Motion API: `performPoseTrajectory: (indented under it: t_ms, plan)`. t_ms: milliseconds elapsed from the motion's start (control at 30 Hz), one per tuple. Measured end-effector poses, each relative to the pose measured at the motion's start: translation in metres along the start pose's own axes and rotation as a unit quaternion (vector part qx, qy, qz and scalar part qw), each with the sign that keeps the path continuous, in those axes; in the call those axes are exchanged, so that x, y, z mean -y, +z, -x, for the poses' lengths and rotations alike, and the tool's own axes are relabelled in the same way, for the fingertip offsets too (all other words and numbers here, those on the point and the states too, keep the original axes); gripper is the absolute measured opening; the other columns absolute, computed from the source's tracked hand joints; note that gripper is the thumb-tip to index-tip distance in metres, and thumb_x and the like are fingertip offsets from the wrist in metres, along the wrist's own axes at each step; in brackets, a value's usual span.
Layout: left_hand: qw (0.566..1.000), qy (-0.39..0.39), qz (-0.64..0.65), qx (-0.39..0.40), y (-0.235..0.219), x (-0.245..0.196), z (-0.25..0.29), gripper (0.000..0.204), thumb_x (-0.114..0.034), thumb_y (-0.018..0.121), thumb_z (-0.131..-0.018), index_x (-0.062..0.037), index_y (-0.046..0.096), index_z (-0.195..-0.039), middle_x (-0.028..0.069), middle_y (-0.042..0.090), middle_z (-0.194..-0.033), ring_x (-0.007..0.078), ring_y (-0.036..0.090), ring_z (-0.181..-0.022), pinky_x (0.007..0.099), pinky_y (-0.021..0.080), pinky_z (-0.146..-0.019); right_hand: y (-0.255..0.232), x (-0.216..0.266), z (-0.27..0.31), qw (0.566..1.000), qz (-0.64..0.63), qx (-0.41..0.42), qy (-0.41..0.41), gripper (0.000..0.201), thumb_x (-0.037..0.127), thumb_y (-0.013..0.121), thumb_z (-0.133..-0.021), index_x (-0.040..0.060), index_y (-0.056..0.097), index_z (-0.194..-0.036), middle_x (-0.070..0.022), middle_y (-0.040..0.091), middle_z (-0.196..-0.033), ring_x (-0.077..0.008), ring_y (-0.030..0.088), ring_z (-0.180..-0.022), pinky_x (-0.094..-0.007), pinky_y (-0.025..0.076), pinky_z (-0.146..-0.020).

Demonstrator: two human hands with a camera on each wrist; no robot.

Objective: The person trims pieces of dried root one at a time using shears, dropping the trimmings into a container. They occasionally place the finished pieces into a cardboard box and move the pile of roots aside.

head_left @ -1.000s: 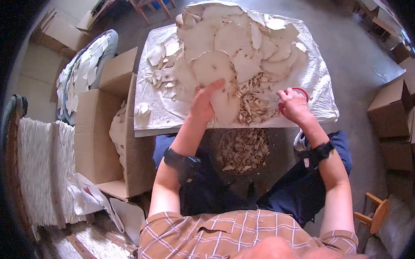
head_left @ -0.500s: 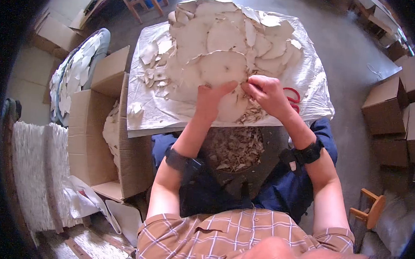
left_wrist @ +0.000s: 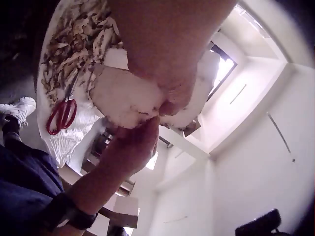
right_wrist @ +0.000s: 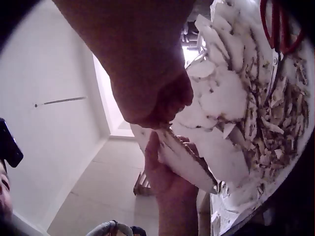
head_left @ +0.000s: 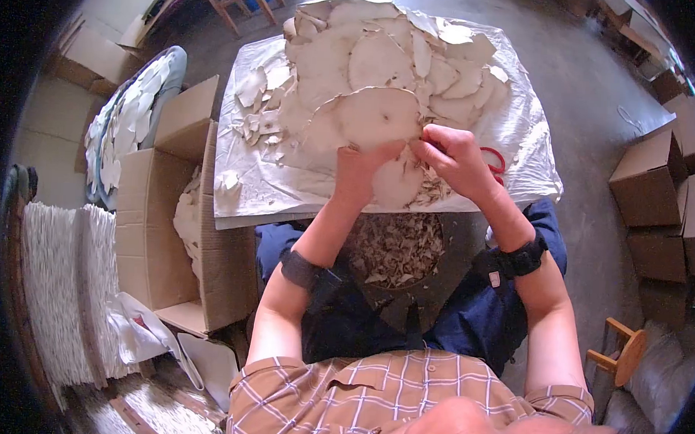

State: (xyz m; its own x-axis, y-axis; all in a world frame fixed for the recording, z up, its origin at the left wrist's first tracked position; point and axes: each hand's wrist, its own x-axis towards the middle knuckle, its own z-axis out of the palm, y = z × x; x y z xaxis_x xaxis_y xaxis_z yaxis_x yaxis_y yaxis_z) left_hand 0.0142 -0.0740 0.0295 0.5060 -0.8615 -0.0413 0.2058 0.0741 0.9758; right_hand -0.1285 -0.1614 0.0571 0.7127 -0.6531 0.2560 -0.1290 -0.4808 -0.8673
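Note:
A pale flat sheet with a dark, ragged edge (head_left: 379, 117) is gripped by the left hand (head_left: 363, 169), thumb on its face and fingers behind, as the right wrist view shows. At the sheet's edge the right hand (head_left: 455, 161) pinches with thumb and forefinger, close to the left thumb. In the left wrist view both hands meet at the edge of the sheet (left_wrist: 125, 96). Red-handled scissors (left_wrist: 62, 116) lie on the white cloth beside a heap of brownish scraps (right_wrist: 275, 123), right of the right hand in the head view.
A large pile of pale sheets (head_left: 331, 49) covers the back of the cloth-covered table (head_left: 533, 147). Below its front edge stands a container of scraps (head_left: 396, 254). An open cardboard box (head_left: 141, 231) is at the left, a wooden stool (head_left: 630, 357) at the lower right.
The right hand has let go of the scissors, which now lie on the cloth, and has moved left to the sheet's edge. The left hand still grips the sheet.

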Motion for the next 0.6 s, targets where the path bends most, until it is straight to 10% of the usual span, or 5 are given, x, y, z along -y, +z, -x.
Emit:
performPoseTrajectory:
  t_ms: [267,400,467,600]
  plan:
    - [0.997,-0.021,0.05,-0.063,0.004,0.009,0.003,0.025,-0.003,0.067,-0.069,0.0005,0.06,-0.093,0.0047,0.06,-0.093,0.0143,0.058,-0.08,0.0268,0.048,-0.068,0.013,-0.002,-0.002,0.91,0.345,-0.052,-0.224,0.011,0.012,0.057,-0.077,0.0042,0.053,-0.071,-0.0098,0.054,-0.067,-0.0283,0.055,-0.057,-0.0349,0.043,-0.048]
    - [0.999,0.023,-0.041,-0.027,-0.006,0.011,0.002,0.024,-0.002,0.068,-0.069,-0.0004,0.059,-0.091,0.003,0.06,-0.085,0.0106,0.057,-0.073,0.0245,0.048,-0.064,0.016,-0.003,0.001,0.954,0.214,-0.097,-0.185,0.017,0.02,0.057,-0.077,0.0035,0.053,-0.072,-0.0118,0.053,-0.066,-0.0316,0.056,-0.059,-0.0379,0.045,-0.053]
    - [0.994,0.105,-0.008,0.035,-0.005,0.01,0.003,0.024,-0.001,0.068,-0.069,0.0002,0.059,-0.091,0.0038,0.06,-0.086,0.011,0.057,-0.073,0.025,0.048,-0.064,0.007,-0.003,-0.001,0.998,0.054,-0.012,-0.013,0.021,0.022,0.058,-0.078,0.0019,0.053,-0.072,-0.0134,0.053,-0.066,-0.032,0.055,-0.062,-0.0376,0.043,-0.054]
    - [0.999,0.016,0.041,0.015,-0.001,0.008,0.007,0.024,-0.001,0.067,-0.069,0.0003,0.059,-0.091,0.0043,0.061,-0.085,0.0113,0.058,-0.073,0.0253,0.048,-0.064,0.005,-0.02,0.0,0.993,0.101,-0.002,-0.055,0.023,0.023,0.059,-0.078,0.0012,0.053,-0.074,-0.0145,0.053,-0.067,-0.0326,0.054,-0.063,-0.0376,0.042,-0.055]
